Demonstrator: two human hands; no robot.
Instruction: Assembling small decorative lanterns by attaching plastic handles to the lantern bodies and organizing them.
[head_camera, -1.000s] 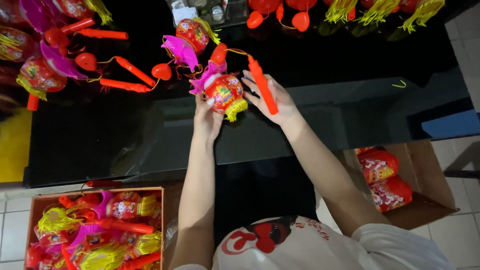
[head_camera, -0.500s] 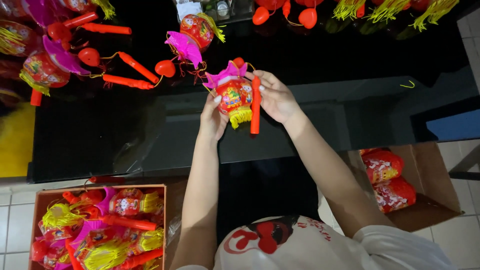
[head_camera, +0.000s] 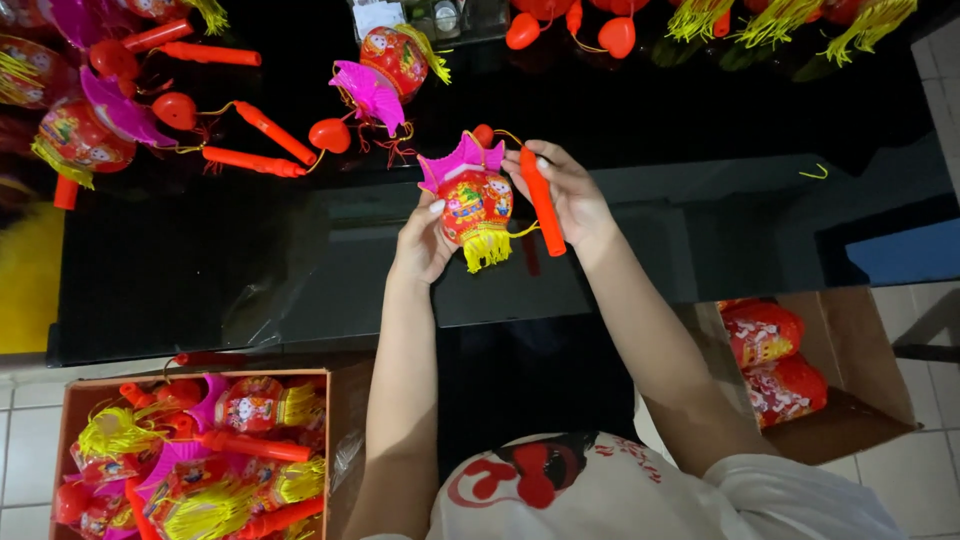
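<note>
Now I am bringing the toy lantern (head_camera: 475, 205) in closer over the dark table (head_camera: 300, 280) than a second ago, and the orange handle stick (head_camera: 541, 203) is swinging from tilted to nearly upright. My left hand (head_camera: 422, 243) is pinching the lantern body at 7 o'clock; my right hand (head_camera: 570, 195) is wrapping the stick. The lantern's long axis is running 12 to 6, pink crown up, yellow tassel down.
</note>
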